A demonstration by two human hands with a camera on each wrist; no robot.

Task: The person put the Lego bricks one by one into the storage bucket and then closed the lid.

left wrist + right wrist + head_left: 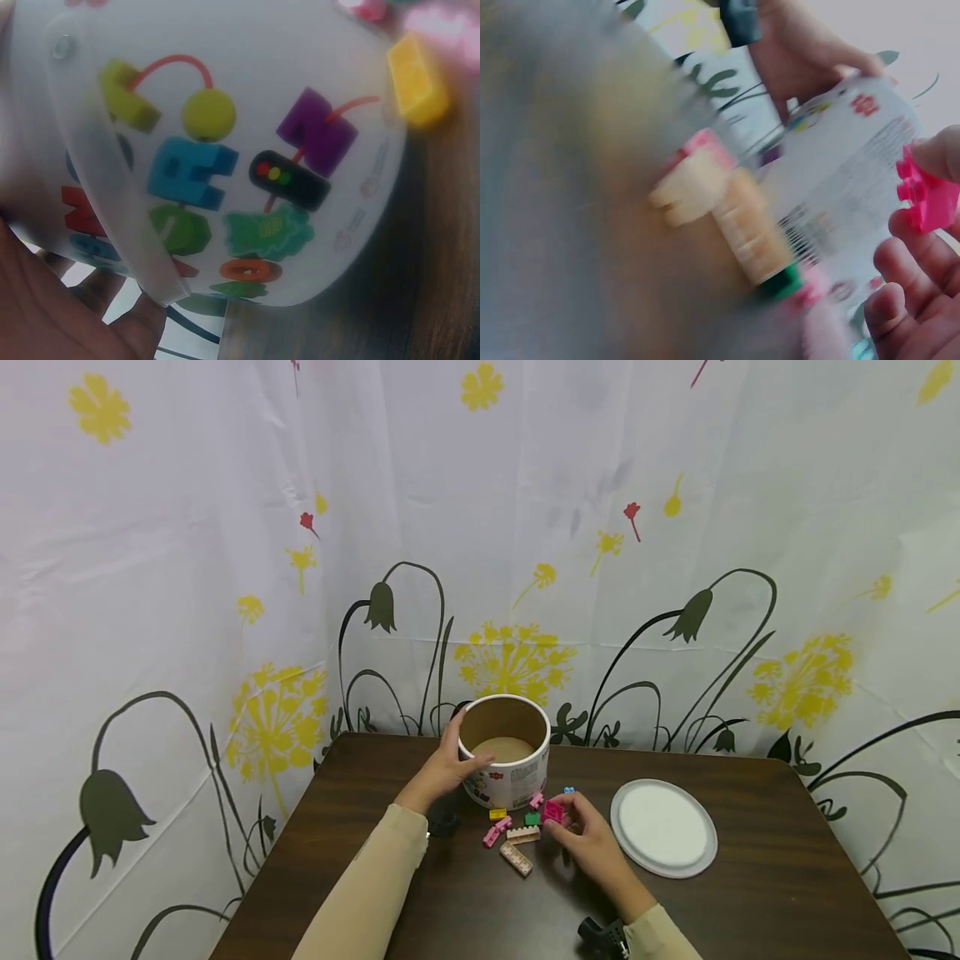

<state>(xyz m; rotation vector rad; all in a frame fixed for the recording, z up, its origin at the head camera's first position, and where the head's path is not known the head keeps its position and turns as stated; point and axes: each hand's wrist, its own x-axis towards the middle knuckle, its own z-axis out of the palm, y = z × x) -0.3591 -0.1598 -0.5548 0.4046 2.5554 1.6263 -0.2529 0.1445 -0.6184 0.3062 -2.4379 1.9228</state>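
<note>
A round cardboard tub with a printed white wall stands open at the back of the dark wooden table. My left hand grips its left side; the left wrist view shows the tub close up, with coloured letters on it. My right hand pinches a magenta brick in its fingertips, just right of the tub's base. In the right wrist view that magenta brick sits between thumb and fingers. Loose bricks lie below the tub: a yellow brick, a pink brick, a green brick and two tan bricks.
A white round lid lies flat on the table to the right of my right hand. A floral curtain hangs behind and to the left. A small blue brick sits near the tub.
</note>
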